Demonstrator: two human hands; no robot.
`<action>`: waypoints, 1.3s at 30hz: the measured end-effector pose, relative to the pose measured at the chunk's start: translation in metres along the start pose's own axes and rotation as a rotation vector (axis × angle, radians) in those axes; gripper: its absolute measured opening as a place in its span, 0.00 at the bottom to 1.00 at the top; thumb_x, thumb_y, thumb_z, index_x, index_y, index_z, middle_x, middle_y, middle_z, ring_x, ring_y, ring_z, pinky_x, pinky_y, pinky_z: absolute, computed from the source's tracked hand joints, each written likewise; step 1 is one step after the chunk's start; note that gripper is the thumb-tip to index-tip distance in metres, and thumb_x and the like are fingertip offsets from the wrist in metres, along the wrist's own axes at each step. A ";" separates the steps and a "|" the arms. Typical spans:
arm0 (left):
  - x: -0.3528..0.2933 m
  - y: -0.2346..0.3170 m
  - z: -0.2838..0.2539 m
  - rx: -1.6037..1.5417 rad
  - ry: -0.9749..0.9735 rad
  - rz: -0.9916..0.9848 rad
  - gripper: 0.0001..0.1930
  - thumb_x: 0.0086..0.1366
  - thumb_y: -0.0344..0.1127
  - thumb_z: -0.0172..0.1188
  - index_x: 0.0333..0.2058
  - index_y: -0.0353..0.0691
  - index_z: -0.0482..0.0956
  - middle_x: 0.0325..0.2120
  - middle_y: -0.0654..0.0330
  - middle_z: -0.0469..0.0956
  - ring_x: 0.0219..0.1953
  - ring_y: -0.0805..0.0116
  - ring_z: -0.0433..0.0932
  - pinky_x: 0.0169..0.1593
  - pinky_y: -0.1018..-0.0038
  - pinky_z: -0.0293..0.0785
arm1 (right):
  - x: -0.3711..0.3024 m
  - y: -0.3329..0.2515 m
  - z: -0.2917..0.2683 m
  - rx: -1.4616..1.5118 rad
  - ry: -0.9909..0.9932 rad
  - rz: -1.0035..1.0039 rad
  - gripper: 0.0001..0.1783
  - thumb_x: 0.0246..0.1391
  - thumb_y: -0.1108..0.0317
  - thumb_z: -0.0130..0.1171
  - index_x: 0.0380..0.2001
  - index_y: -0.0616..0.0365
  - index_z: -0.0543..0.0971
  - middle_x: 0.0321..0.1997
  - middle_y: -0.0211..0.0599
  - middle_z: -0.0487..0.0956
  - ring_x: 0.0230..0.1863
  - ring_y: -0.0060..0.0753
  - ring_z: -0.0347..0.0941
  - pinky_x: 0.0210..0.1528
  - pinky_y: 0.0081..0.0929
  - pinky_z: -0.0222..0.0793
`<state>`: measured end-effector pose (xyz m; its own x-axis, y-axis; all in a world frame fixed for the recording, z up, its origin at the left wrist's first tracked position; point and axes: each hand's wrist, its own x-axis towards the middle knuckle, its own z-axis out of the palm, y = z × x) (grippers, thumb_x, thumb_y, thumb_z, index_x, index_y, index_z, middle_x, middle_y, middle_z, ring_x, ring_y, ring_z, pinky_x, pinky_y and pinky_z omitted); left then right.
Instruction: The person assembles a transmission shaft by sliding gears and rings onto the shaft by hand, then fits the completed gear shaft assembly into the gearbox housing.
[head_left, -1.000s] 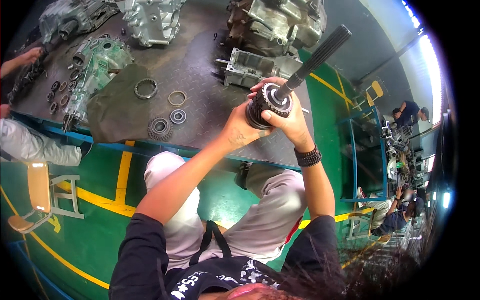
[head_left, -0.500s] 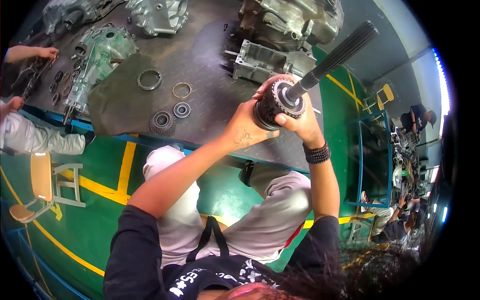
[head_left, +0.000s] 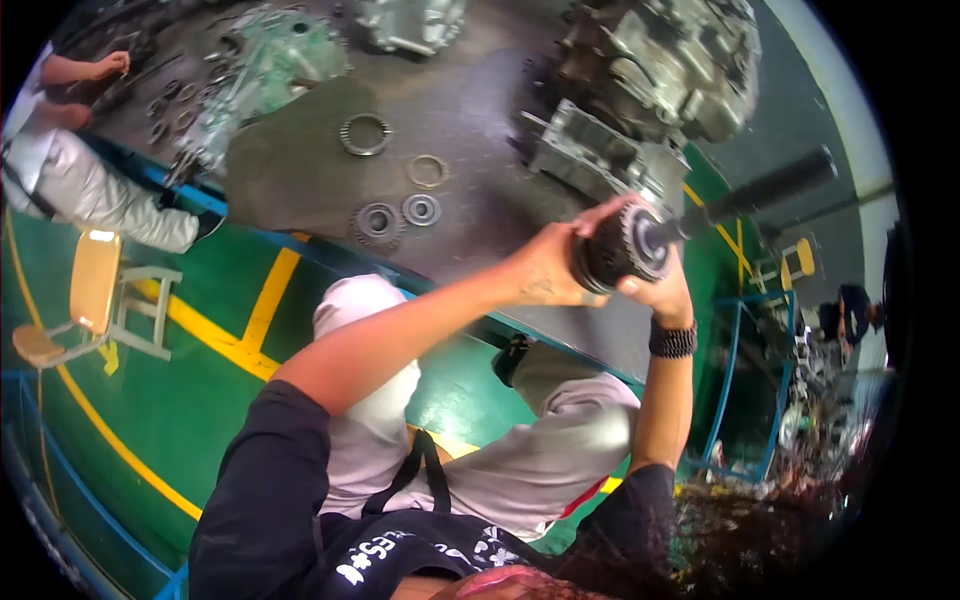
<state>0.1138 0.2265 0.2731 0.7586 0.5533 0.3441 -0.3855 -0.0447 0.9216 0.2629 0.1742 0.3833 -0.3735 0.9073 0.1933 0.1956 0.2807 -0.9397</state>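
Observation:
Both my hands are closed round a transmission gear shaft [head_left: 735, 205], held up over the table's right front edge. My left hand [head_left: 555, 265] wraps the dark gear assembly [head_left: 605, 255] from the left. Below and to the right, my right hand [head_left: 665, 295] grips the same gears, its thumb against the toothed rim. The long splined end points up and to the right, slightly blurred. On the table to the left lie a toothed ring [head_left: 365, 134], a brass-coloured ring [head_left: 427, 158], a ball bearing [head_left: 421, 210] and a gear [head_left: 378, 226].
An open metal housing [head_left: 585, 150] and a large gearbox casing [head_left: 690, 70] stand beyond my hands. A dark cloth [head_left: 285, 160] and a green-stained casing [head_left: 270, 75] are on the left. Another person's hand [head_left: 112, 66] is at far left, near a wooden-seated chair [head_left: 95, 285].
In the view, the shaft and both hands have shifted right and down, and the shaft leans more to the right. The table and its parts also appear shifted right. Both hands keep their hold.

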 end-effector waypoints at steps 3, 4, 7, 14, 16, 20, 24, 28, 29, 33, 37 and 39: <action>-0.008 0.017 0.011 0.175 0.153 0.117 0.32 0.44 0.37 0.75 0.50 0.33 0.78 0.44 0.54 0.84 0.47 0.67 0.82 0.56 0.68 0.77 | -0.013 0.005 0.014 0.024 0.166 -0.027 0.44 0.38 0.51 0.80 0.54 0.61 0.70 0.50 0.44 0.80 0.56 0.41 0.76 0.63 0.40 0.69; -0.011 0.022 0.010 0.197 0.157 0.106 0.31 0.44 0.37 0.75 0.50 0.33 0.78 0.43 0.53 0.84 0.47 0.66 0.82 0.55 0.68 0.77 | -0.012 0.002 0.020 0.035 0.175 -0.044 0.44 0.39 0.51 0.79 0.54 0.62 0.70 0.50 0.46 0.79 0.56 0.43 0.76 0.63 0.42 0.69; -0.016 0.021 0.009 0.219 0.186 0.133 0.30 0.44 0.36 0.74 0.48 0.34 0.79 0.41 0.52 0.84 0.45 0.62 0.83 0.53 0.67 0.78 | -0.008 0.004 0.031 -0.021 0.211 -0.093 0.44 0.40 0.49 0.78 0.54 0.63 0.69 0.49 0.46 0.78 0.55 0.44 0.75 0.62 0.43 0.69; -0.022 0.026 0.005 0.362 0.231 0.152 0.24 0.41 0.34 0.73 0.41 0.38 0.81 0.34 0.50 0.84 0.40 0.53 0.83 0.46 0.65 0.79 | -0.008 0.002 0.046 -0.018 0.264 -0.054 0.45 0.44 0.46 0.76 0.56 0.63 0.68 0.51 0.45 0.78 0.56 0.41 0.75 0.63 0.39 0.68; -0.025 0.025 0.006 0.294 0.239 0.153 0.23 0.42 0.34 0.73 0.41 0.38 0.81 0.34 0.49 0.84 0.40 0.52 0.83 0.46 0.65 0.79 | -0.009 -0.001 0.053 -0.049 0.313 -0.050 0.44 0.45 0.44 0.74 0.56 0.64 0.69 0.52 0.45 0.78 0.56 0.40 0.75 0.63 0.37 0.68; -0.020 0.020 0.017 0.282 0.289 0.104 0.23 0.43 0.37 0.74 0.40 0.40 0.81 0.33 0.50 0.84 0.42 0.53 0.84 0.47 0.65 0.79 | -0.016 -0.006 0.052 -0.160 0.394 -0.054 0.43 0.44 0.43 0.73 0.54 0.64 0.72 0.50 0.43 0.80 0.54 0.36 0.76 0.61 0.34 0.68; -0.013 0.005 0.012 0.386 0.337 0.093 0.28 0.44 0.38 0.76 0.46 0.41 0.79 0.41 0.52 0.84 0.45 0.58 0.85 0.50 0.65 0.80 | -0.006 0.011 0.041 -0.113 0.331 -0.049 0.39 0.44 0.46 0.75 0.52 0.62 0.74 0.51 0.40 0.81 0.54 0.34 0.76 0.60 0.34 0.70; -0.013 0.011 0.021 0.292 0.333 0.003 0.29 0.45 0.35 0.76 0.49 0.38 0.78 0.41 0.53 0.85 0.46 0.62 0.85 0.51 0.67 0.79 | -0.011 0.014 0.037 0.004 0.386 -0.061 0.37 0.44 0.54 0.77 0.53 0.63 0.74 0.50 0.42 0.81 0.54 0.34 0.77 0.60 0.34 0.71; -0.012 0.010 0.023 0.290 0.327 0.005 0.29 0.45 0.35 0.76 0.49 0.38 0.78 0.41 0.53 0.85 0.46 0.62 0.85 0.51 0.67 0.79 | -0.012 0.014 0.037 0.010 0.389 -0.070 0.37 0.44 0.55 0.77 0.53 0.63 0.74 0.50 0.42 0.80 0.54 0.35 0.77 0.60 0.34 0.71; -0.008 0.011 0.028 0.291 0.364 0.021 0.27 0.48 0.36 0.75 0.48 0.37 0.78 0.40 0.52 0.85 0.46 0.61 0.85 0.51 0.68 0.79 | -0.014 0.020 0.035 -0.009 0.428 -0.097 0.37 0.43 0.55 0.77 0.52 0.63 0.73 0.50 0.42 0.80 0.53 0.34 0.77 0.60 0.34 0.71; -0.006 0.011 0.029 0.321 0.393 0.018 0.27 0.50 0.38 0.75 0.48 0.38 0.78 0.40 0.52 0.85 0.46 0.60 0.85 0.50 0.68 0.79 | -0.012 0.022 0.039 0.038 0.452 -0.108 0.37 0.43 0.56 0.76 0.53 0.63 0.72 0.50 0.41 0.81 0.53 0.33 0.77 0.60 0.34 0.71; -0.006 0.011 0.030 0.319 0.405 0.030 0.27 0.50 0.39 0.75 0.48 0.38 0.78 0.40 0.52 0.85 0.46 0.60 0.85 0.50 0.68 0.79 | -0.013 0.024 0.039 0.047 0.455 -0.097 0.38 0.44 0.56 0.76 0.54 0.63 0.72 0.50 0.41 0.80 0.53 0.33 0.77 0.61 0.34 0.71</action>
<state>0.1209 0.1982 0.2863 0.4616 0.8226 0.3321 -0.1760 -0.2820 0.9431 0.2374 0.1567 0.3473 0.0501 0.9255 0.3755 0.1337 0.3664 -0.9208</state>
